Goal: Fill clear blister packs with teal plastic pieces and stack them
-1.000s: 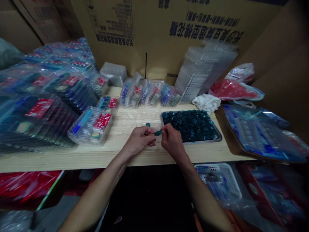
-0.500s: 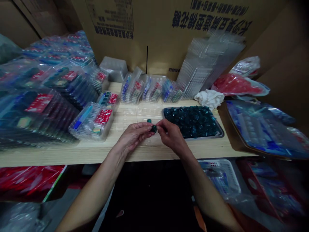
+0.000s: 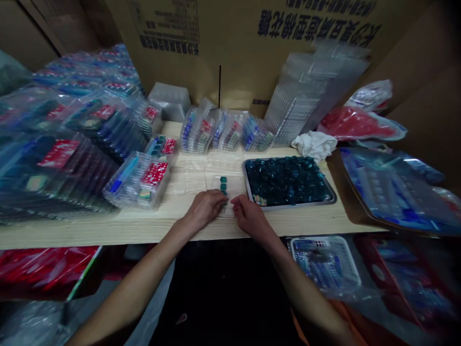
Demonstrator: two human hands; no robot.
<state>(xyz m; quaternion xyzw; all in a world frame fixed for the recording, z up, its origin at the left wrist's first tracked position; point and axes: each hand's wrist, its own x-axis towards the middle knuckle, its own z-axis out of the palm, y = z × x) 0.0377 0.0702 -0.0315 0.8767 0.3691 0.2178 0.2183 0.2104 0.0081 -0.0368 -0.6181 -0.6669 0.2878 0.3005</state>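
Observation:
A clear plastic tray (image 3: pixel 236 184) lies on the wooden table, with a column of small dark green pieces (image 3: pixel 223 179) in its compartments. Over the near end of that column is my left hand (image 3: pixel 207 206), its fingertips pinched on a green piece that is mostly hidden. Just to the right, my right hand (image 3: pixel 248 214) has its fingers curled close together near the tray; whether anything is between them is too small to tell. A metal tray (image 3: pixel 327 202) heaped with dark teal pieces (image 3: pixel 284 178) sits beside the right hand.
Stacked filled packs (image 3: pixel 137 180) stand at the left, with more packs (image 3: pixel 228 130) along the back. Tall stacks of empty clear trays (image 3: pixel 298 96) lean against a cardboard box (image 3: pixel 234 48). White crumpled tissue (image 3: pixel 315 145) and an open carton (image 3: pixel 345 202) are on the right.
Both hands have moved slightly nearer the table's front edge and a little apart. Another green piece now shows in the tray's column. Light-coloured bits are now visible at the metal tray's near left corner.

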